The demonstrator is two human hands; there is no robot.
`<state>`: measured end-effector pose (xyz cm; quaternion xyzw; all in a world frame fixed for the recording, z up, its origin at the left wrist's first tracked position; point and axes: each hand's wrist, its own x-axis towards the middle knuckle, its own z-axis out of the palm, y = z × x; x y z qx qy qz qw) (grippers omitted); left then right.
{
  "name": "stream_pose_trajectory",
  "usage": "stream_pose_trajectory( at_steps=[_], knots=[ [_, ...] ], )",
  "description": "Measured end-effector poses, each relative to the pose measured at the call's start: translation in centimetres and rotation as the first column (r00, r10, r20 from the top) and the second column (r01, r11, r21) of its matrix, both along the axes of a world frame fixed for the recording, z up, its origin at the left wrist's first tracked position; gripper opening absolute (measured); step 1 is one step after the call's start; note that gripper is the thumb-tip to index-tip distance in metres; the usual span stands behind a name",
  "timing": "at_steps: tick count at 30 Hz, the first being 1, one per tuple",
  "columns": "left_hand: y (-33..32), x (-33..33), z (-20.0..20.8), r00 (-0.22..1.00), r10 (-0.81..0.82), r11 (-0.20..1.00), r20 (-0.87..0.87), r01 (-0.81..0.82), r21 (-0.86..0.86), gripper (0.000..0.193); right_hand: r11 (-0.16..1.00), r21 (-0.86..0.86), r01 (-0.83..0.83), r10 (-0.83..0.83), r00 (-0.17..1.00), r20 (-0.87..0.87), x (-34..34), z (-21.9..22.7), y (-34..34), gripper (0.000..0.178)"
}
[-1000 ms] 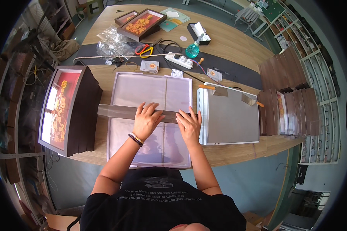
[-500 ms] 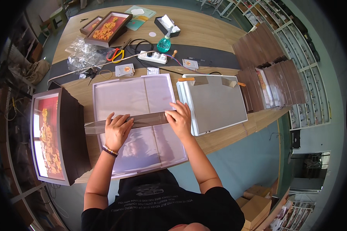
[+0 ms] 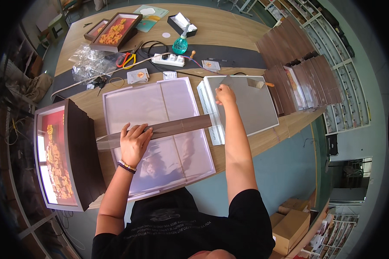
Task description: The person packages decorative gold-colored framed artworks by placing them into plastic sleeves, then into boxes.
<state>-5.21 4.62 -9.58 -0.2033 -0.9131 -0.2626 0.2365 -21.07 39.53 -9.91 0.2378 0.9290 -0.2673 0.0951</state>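
Observation:
A long, narrow brown bar [image 3: 181, 125] lies crosswise over a pale, film-covered panel [image 3: 138, 101]. Clear film trails from its left end. My left hand [image 3: 135, 142], with beads at the wrist, grips the bar near that end, fingers draped over the top. On a white-edged grey plate [image 3: 250, 105] to the right, my right hand [image 3: 225, 94] is closed around the wooden handle of a scraper, whose flat metal blade [image 3: 226, 80] shows beyond the fist. The handle itself is hidden. A second scraper [image 3: 256, 83] rests farther right on the plate.
Brown framed pictures [image 3: 75, 151] stand stacked at the left. Farther back lie crumpled clear plastic [image 3: 90, 62], scissors [image 3: 129, 59], a power strip [image 3: 168, 59] with cables and a green liquid bottle [image 3: 180, 45]. Stacked brown frames [image 3: 307, 84] occupy the right end.
My right hand has left the bar's right end, reached forward and right, and closed on the scraper's handle. My left hand remains on the bar.

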Motion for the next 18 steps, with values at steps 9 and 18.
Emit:
stream_pose_trajectory(
  at_steps=[9, 18],
  knots=[
    [0.1, 0.1, -0.8, 1.000, -0.002, 1.000, 0.008, 0.002, 0.023, 0.009, 0.952, 0.292, 0.090, -0.011, 0.965, -0.262, 17.5, -3.4, 4.9, 0.051],
    [0.2, 0.0, -0.9, 1.000, 0.012, 1.000, -0.001, -0.012, 0.022, 0.009, 0.933, 0.343, 0.111, 0.045, 0.909, -0.415, 18.9, -3.8, 4.5, 0.037]
  ],
)
